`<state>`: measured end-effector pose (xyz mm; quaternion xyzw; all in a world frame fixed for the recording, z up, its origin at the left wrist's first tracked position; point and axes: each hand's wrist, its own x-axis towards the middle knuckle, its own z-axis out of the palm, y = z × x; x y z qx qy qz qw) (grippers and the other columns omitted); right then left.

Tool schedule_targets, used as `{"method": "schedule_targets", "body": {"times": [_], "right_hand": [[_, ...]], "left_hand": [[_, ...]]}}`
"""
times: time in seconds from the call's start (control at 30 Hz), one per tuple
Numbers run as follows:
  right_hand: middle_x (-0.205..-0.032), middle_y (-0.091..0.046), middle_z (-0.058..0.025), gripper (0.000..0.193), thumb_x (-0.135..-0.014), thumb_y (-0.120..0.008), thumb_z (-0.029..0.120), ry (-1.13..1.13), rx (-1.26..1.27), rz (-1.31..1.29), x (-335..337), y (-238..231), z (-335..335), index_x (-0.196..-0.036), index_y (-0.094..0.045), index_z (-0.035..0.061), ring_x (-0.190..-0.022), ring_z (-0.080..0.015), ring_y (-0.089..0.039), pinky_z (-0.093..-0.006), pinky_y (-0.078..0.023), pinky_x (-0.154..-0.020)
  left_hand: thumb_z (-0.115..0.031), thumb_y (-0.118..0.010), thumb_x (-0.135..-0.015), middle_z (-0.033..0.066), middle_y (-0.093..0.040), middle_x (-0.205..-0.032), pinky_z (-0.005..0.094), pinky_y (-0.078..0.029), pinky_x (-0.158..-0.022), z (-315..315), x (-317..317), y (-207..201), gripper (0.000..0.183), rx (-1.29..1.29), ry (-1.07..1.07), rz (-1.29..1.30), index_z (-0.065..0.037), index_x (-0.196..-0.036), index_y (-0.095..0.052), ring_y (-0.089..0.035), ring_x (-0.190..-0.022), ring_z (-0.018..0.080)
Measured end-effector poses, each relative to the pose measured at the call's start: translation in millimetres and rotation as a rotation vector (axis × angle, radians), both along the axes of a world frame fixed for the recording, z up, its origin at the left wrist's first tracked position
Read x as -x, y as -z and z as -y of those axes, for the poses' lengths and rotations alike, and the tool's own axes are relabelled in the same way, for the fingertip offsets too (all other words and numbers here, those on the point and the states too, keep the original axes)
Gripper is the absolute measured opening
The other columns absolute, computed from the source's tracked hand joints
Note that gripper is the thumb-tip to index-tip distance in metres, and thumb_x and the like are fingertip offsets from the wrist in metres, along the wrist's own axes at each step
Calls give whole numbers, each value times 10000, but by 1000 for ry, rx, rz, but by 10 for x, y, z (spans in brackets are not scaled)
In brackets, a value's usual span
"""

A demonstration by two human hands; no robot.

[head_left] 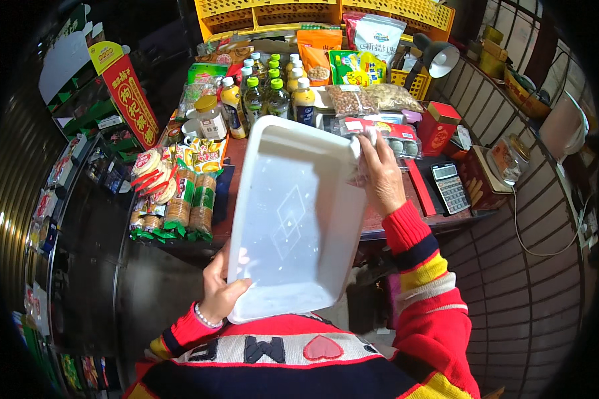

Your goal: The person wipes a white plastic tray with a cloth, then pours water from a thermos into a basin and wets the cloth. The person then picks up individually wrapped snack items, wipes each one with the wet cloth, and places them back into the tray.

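Note:
A white rectangular plastic tub (293, 259) is tilted up in front of my body, its inside facing me, with a faint diamond mark on its bottom. My left hand (219, 289) is closed on the lower left rim, thumb lying over the edge. At the upper right rim, my right hand (383, 176) has its fingers closed on a crumpled white cloth or tissue (370, 135); most of it is hidden by the fingers. Nothing lies inside the tub apart from small light spots or reflections.
Beyond the tub, a table holds several drink bottles (277, 98), a honey-coloured jar (210, 118) and snack bags (357, 68). Packaged biscuits (192, 199) sit at the left edge. To the right are a calculator (451, 188), a red box (439, 128) and a desk lamp (439, 61).

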<state>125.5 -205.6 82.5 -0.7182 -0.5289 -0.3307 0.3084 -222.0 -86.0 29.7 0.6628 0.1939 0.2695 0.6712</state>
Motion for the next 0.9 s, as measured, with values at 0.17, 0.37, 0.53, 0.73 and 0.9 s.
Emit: {"method": "schedule_targets", "body": {"times": [0.17,0.37,0.53,0.73,0.9], "right_hand": [[-1199,-570,-163,640,-650,-679,-136,-127,-314,-585,2,-58,147,-1246,-564,63,-1059,-335,-603,-358,-535,-886],[-1196,-530,-189,541,-714,-656,-86,-385,-286,-471,844,-87,-360,-1221,-547,66,-1058,-368,-586,-394,-505,-875],[-1301,-488,-222,710,-684,-684,-113,-393,-138,-479,1351,514,-618,-1346,-508,73,-1113,-382,-562,-425,-494,-952],[-1241,-549,-203,631,-643,-767,80,-516,99,-161,1181,733,-319,-1251,-597,88,-1082,-387,-570,-441,-482,-872],[-1115,-584,-148,569,-628,-772,105,-93,26,121,530,181,-326,-1180,-631,109,-976,-320,-587,-411,-486,-818]], "left_hand": [[108,-580,-713,80,-570,-1267,290,-424,-996,-48,-161,53,737,-6,36,-15,62,-1426,-400,-543,-1152,138],[52,-603,-708,55,-611,-1097,293,-463,-911,134,-348,13,618,-92,-15,33,37,-1320,-511,-587,-1022,145],[78,-566,-691,51,-615,-1083,280,-469,-894,126,-346,87,584,-116,-27,54,42,-1272,-534,-586,-1000,121],[77,-561,-683,71,-606,-1129,285,-449,-925,96,-332,-26,596,-13,43,34,53,-1277,-519,-576,-1047,139],[51,-593,-679,74,-619,-1061,284,-463,-884,106,-249,-59,552,-86,15,15,45,-1230,-556,-589,-989,140]]}}
